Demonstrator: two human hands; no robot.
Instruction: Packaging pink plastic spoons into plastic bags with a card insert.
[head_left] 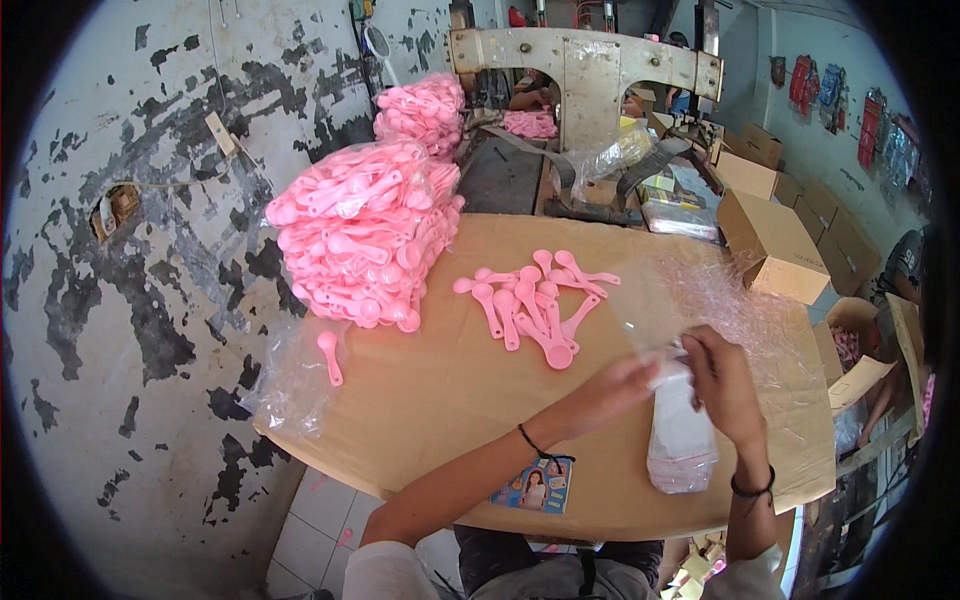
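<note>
My left hand (632, 380), somewhat blurred, is closed with its fingertips at the top of a stack of clear plastic bags (683, 440). Beside it my right hand (724, 378) has its fingers curled in a pinch. Between the two hands is a thin clear plastic bag, its outline hard to make out. The stack lies on the brown paper-covered table (430, 430) under my hands. Left of them, a loose heap of pink plastic measuring spoons (530, 300) is spread out. One single pink spoon (330, 357) lies farther left, on a clear plastic sheet (295, 390).
A large bag packed with pink spoons (365, 235) stands at the left, another bag (420, 112) behind it. Clear plastic strips (725, 310) litter the right side. A cardboard box (770, 245) and a metal machine frame (590, 90) stand beyond. A printed card (537, 487) lies near my body.
</note>
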